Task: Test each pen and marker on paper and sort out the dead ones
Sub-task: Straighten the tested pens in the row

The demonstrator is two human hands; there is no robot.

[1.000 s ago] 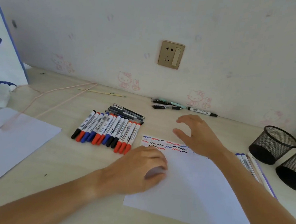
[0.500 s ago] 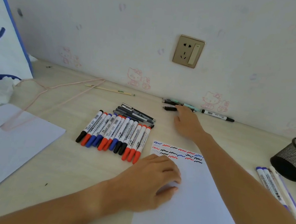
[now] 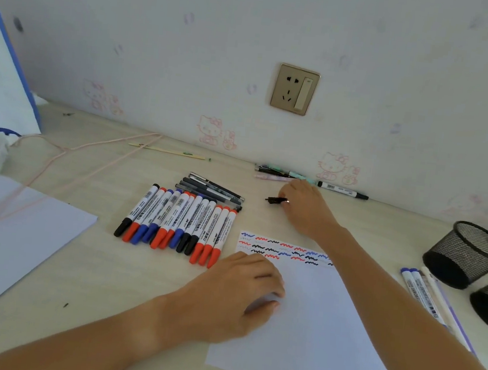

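My right hand (image 3: pixel 305 209) grips a black pen (image 3: pixel 274 200) whose end sticks out to the left, just in front of a small bunch of pens (image 3: pixel 280 173) along the wall. My left hand (image 3: pixel 234 295) rests with curled fingers on the left edge of the white test sheet (image 3: pixel 320 331), which carries rows of blue, red and black squiggles (image 3: pixel 281 249) at its top. A neat row of red, blue and black whiteboard markers (image 3: pixel 178 223) lies left of the sheet, with several dark pens (image 3: pixel 212 192) behind it.
A whiteboard marker (image 3: pixel 343 190) lies by the wall. Two black mesh cups (image 3: pixel 467 253) stand at the right, with markers and pens (image 3: pixel 424 294) lying beside them. Another sheet (image 3: pixel 5 238), a pink cord (image 3: pixel 89 150) and a white bag (image 3: pixel 1 75) occupy the left.
My right hand reached from over the sheet to the pens at the wall, took a black pen and drew it back toward me. My left hand stayed on the sheet.
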